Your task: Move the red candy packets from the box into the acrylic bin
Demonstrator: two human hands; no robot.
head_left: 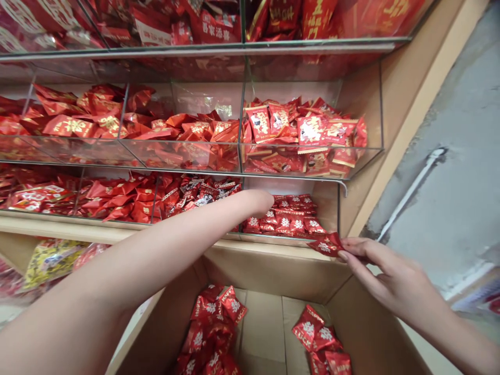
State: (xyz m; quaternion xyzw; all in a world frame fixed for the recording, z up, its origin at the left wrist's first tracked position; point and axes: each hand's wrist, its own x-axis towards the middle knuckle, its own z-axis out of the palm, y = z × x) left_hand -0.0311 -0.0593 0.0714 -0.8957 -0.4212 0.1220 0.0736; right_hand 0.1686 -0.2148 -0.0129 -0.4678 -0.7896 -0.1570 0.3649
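My right hand (380, 265) pinches one corner of a small red candy packet (327, 245) between thumb and fingertips. It holds the packet at the front lip of the lowest shelf bin, above the cardboard box. My left arm stretches across the view, and my left hand (261, 202) is bent down into that bin, its fingers hidden behind the wrist. Around it lie red candy packets (291, 221) in neat rows, printed with pale characters. In the open cardboard box (261, 317) below, more red packets (213, 333) are heaped at the left, and several (322, 338) lie at the right.
Clear plastic dividers and fronts split the shelves into bins of red-wrapped sweets (312, 130). A wooden side panel (406, 125) bounds the shelving at right, beside a grey wall (449, 120). Yellow bagged goods (54, 260) sit at lower left.
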